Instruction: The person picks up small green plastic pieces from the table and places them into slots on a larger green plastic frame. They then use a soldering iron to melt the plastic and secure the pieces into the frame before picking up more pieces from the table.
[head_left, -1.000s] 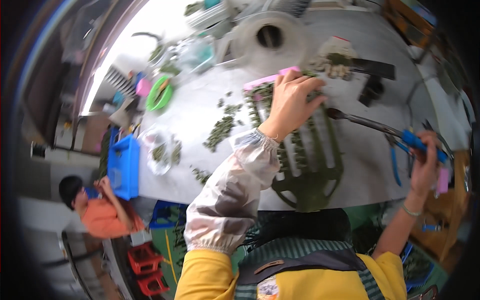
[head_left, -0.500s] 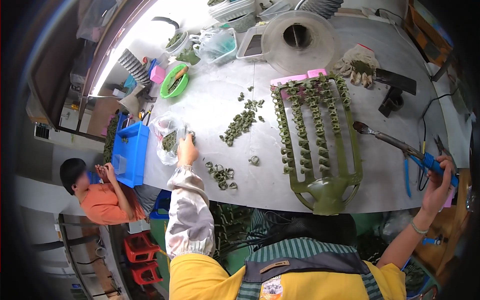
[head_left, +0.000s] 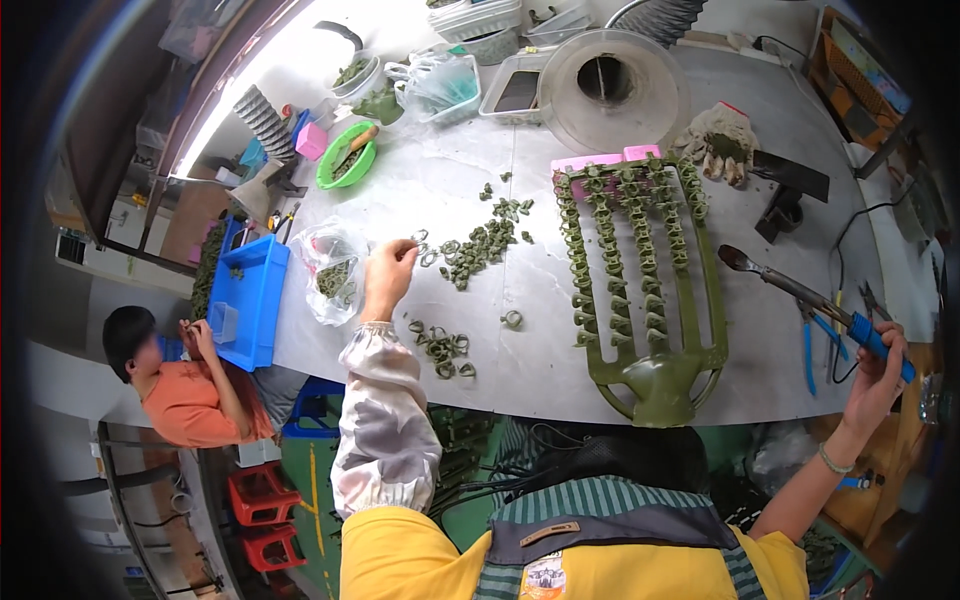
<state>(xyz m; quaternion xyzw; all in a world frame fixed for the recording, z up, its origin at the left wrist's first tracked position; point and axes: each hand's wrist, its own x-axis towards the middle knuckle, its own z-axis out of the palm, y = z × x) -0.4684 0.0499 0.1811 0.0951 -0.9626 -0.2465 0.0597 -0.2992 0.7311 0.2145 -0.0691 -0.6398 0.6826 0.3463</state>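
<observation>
My left hand (head_left: 390, 272) is over the table with its fingers pinched together. Several loose green rings (head_left: 428, 256) lie right at its fingertips; whether one is in the pinch I cannot make out. Beside them is a pile of small green wax-like pieces (head_left: 482, 250). A clear plastic bag (head_left: 330, 272) holding more green pieces lies left of this hand. My right hand (head_left: 876, 365), at the far right, grips a blue-handled tool (head_left: 800, 292) with a long shaft and a spoon-like metal tip. Between my hands lies a green rack-like frame (head_left: 665, 385) with rows of ring pieces on its bars.
A lower cluster of green rings (head_left: 440, 348) lies near the table's front edge. Behind are a green bowl (head_left: 346, 160), a round clear hood (head_left: 612, 85) and gloves (head_left: 722, 140). Blue-handled pliers (head_left: 810, 345) lie at right. A person (head_left: 195, 390) sits left by a blue tray (head_left: 250, 300).
My left hand has moved from the plastic bag up and right to the pile, where loose rings now lie at its fingertips. My right hand still holds the tool, little moved.
</observation>
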